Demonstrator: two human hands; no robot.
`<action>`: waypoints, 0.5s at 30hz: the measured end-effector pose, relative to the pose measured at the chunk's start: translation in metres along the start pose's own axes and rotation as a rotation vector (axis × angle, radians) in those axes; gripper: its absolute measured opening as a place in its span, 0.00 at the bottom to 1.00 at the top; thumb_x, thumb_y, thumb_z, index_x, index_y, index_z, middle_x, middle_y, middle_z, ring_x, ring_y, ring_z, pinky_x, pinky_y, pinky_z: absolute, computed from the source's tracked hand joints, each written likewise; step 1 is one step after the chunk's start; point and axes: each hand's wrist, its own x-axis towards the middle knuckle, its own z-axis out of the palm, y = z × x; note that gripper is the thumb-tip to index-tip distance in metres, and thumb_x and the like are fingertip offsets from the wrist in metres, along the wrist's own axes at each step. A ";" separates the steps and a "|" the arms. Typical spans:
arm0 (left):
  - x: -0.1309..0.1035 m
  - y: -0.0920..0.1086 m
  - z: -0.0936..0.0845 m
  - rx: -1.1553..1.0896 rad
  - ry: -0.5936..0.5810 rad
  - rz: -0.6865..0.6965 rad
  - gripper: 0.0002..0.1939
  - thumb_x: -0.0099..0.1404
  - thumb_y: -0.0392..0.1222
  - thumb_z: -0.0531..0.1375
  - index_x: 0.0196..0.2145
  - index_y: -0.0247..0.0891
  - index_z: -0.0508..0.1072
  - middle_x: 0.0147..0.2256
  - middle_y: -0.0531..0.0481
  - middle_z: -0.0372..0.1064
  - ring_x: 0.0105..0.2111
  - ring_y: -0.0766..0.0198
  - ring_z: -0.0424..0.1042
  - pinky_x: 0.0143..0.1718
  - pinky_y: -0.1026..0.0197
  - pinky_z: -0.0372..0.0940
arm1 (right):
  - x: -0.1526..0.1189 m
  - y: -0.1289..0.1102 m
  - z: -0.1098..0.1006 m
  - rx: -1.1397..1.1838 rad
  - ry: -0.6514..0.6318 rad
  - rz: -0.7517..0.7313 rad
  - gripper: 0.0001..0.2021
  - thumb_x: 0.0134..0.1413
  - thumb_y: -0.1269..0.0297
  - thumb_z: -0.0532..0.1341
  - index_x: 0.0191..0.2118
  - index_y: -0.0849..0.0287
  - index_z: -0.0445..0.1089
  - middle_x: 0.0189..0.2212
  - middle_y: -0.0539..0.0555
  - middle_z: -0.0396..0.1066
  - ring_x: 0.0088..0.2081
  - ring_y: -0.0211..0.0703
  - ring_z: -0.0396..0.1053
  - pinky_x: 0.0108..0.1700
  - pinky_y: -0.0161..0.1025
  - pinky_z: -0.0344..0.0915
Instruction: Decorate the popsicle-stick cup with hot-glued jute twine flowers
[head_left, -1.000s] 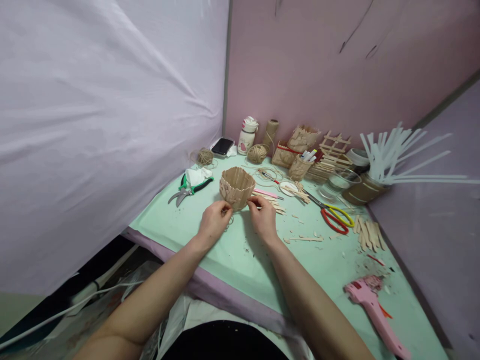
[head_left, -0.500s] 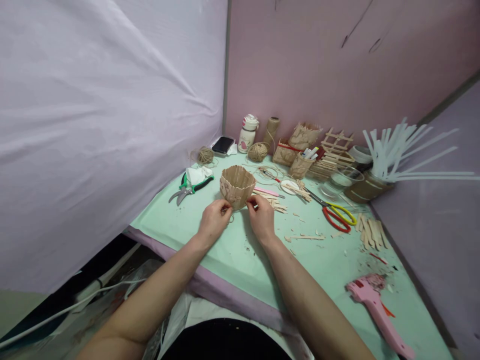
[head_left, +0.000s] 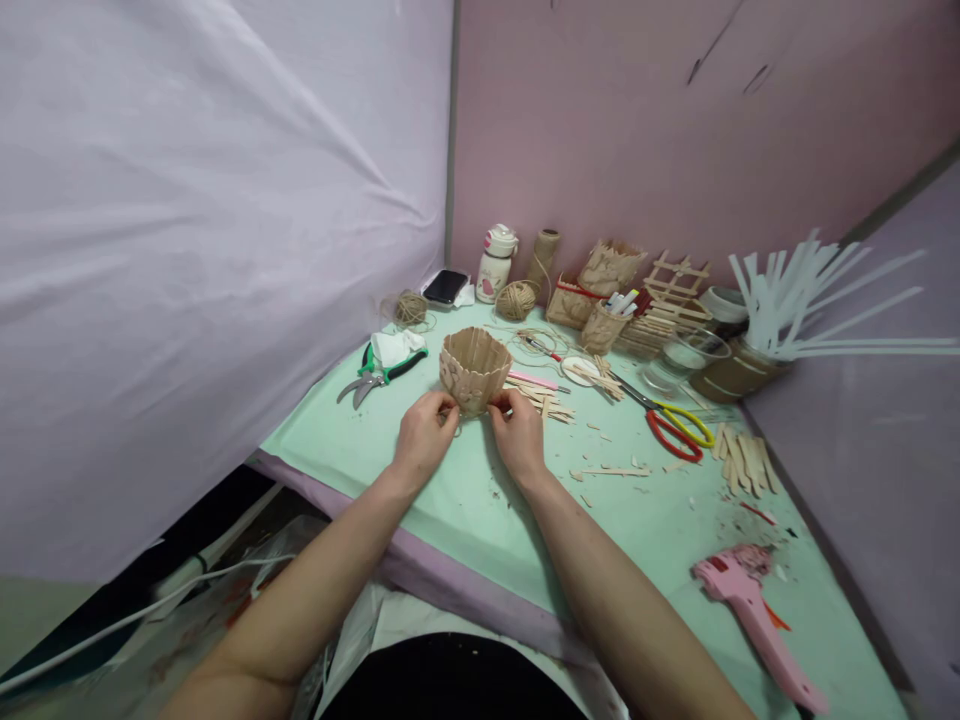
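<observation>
A cup made of wooden craft sticks [head_left: 474, 370], with a jagged rim, stands on the green tablecloth in front of me. My left hand [head_left: 427, 432] is closed in a pinch at the lower left of its base, with a thin loop of twine [head_left: 458, 428] hanging by the fingertips. At the base's lower right, my right hand [head_left: 517, 432] also pinches with thumb and forefinger. What lies between its fingertips is too small to make out. Craft sticks [head_left: 546, 402] and a pink pen-like tool [head_left: 536, 382] lie just beyond my right hand.
Garden pruners [head_left: 382, 375] lie to the left. A phone [head_left: 447, 288], a white bottle [head_left: 496, 265] and a twine ball [head_left: 515, 300] are at the back. Scissors [head_left: 675, 430], a glass bowl [head_left: 686, 360], white glue sticks [head_left: 787, 300] and a pink glue gun [head_left: 761, 620] occupy the right.
Both hands have shifted slightly, the right one a little leftward along the cup's base. The twine loop under my left hand shows less. The cup stays nearly in place.
</observation>
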 end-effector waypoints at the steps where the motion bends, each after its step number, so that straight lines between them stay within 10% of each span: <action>1: 0.000 0.000 0.000 -0.001 0.001 -0.005 0.04 0.60 0.34 0.57 0.29 0.39 0.71 0.29 0.52 0.70 0.29 0.63 0.69 0.35 0.61 0.62 | 0.000 0.000 0.000 0.000 0.000 0.002 0.04 0.51 0.67 0.55 0.30 0.55 0.66 0.29 0.52 0.72 0.33 0.45 0.67 0.38 0.40 0.62; 15: 0.009 -0.005 -0.002 0.014 -0.037 -0.012 0.04 0.62 0.35 0.56 0.30 0.39 0.71 0.32 0.50 0.70 0.33 0.61 0.69 0.38 0.59 0.63 | 0.001 0.001 0.000 0.022 0.010 0.083 0.01 0.50 0.66 0.55 0.30 0.54 0.63 0.27 0.49 0.69 0.31 0.43 0.66 0.37 0.40 0.61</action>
